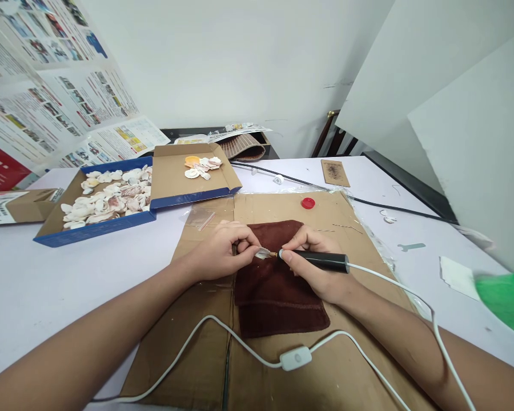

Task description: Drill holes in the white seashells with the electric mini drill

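Between thumb and fingers, my left hand (pixel 231 250) pinches a small whitish seashell (pixel 262 253) above a dark brown folded cloth (pixel 278 311). My right hand (pixel 314 257) grips a black pen-shaped rotary tool (pixel 325 261) with a brass-coloured tip, its white cable trailing from the back end. The tool's tip points left and meets the shell's right edge, or sits very close to it; I cannot tell which. Under both hands, the cloth lies on a flattened cardboard sheet (pixel 197 342).
At left, a blue-edged box (pixel 95 232) holds many shells (pixel 111 200); more lie on its open lid (pixel 167 171). An inline switch (pixel 295 358) sits on the cable in front. Nearby are a red cap (pixel 308 203), a small wrench (pixel 411 247) and a green tape roll (pixel 505 299).
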Demonstrator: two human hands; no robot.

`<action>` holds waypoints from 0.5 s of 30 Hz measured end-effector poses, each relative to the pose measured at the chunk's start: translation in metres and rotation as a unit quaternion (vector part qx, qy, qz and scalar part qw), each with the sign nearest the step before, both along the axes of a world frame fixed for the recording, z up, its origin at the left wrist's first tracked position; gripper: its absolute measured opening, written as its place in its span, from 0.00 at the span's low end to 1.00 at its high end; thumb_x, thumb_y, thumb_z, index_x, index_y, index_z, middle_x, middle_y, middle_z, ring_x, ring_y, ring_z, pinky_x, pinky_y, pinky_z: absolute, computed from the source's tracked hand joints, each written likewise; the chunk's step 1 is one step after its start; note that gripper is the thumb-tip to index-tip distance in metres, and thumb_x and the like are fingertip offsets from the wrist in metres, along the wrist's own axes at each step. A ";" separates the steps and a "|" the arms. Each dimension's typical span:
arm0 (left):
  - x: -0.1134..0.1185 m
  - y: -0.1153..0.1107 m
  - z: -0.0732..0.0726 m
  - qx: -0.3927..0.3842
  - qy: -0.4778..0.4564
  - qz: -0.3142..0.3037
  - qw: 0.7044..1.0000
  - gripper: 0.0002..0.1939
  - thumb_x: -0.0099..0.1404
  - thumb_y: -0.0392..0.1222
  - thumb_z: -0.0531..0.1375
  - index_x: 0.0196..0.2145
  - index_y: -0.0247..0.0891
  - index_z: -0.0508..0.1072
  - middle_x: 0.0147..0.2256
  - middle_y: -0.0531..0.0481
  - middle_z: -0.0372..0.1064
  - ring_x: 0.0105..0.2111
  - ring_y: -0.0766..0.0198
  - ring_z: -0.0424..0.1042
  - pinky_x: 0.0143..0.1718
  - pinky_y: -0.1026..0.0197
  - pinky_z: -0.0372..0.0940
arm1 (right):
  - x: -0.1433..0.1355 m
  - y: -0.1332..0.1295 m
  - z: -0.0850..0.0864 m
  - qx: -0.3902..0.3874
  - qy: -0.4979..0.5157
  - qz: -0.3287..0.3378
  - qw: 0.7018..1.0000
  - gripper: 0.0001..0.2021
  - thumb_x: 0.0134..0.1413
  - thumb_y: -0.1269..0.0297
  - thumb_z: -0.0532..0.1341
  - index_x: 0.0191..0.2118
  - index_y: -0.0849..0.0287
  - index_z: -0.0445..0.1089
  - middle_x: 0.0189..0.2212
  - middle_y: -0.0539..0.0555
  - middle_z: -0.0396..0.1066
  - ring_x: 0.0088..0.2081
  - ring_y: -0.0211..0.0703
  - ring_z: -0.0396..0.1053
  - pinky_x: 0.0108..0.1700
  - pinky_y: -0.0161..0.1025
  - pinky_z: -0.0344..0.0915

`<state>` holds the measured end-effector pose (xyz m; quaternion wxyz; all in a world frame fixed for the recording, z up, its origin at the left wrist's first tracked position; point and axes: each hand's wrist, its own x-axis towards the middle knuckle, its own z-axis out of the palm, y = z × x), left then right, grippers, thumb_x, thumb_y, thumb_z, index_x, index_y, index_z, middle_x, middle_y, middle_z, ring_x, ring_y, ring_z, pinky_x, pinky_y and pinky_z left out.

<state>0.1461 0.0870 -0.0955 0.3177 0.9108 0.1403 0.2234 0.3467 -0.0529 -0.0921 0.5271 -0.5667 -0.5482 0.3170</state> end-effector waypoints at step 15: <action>0.000 0.000 0.000 0.011 -0.013 -0.003 1.000 0.08 0.72 0.40 0.61 0.36 0.40 0.79 0.22 0.58 0.66 0.27 0.66 0.67 0.39 0.60 0.61 | 0.001 -0.001 0.003 -0.007 -0.005 0.005 1.000 0.10 0.59 0.59 0.69 0.31 0.55 0.69 0.20 0.46 0.68 0.20 0.36 0.64 0.24 0.36 0.57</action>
